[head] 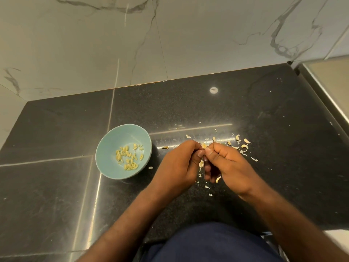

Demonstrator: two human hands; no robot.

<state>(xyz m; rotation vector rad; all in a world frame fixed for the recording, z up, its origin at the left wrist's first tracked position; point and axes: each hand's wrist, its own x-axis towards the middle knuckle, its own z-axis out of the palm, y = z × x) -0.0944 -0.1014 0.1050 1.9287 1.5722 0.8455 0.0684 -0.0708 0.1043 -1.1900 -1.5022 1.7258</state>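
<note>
We pinch a garlic clove [204, 145] in the closed grips of our left hand [179, 164] and right hand [227, 163] over the surface's [264, 114] middle, with the blue bowl [113, 142] leftward, nearer the left hand.

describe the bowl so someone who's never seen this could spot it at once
Start at the black counter under the marbled wall; the bowl sits on it just left of the left hand, which with the right hand pinches a garlic clove. It is the only dish there: round, pale blue, holding peeled cloves, unlike the loose skins to the right.
</note>
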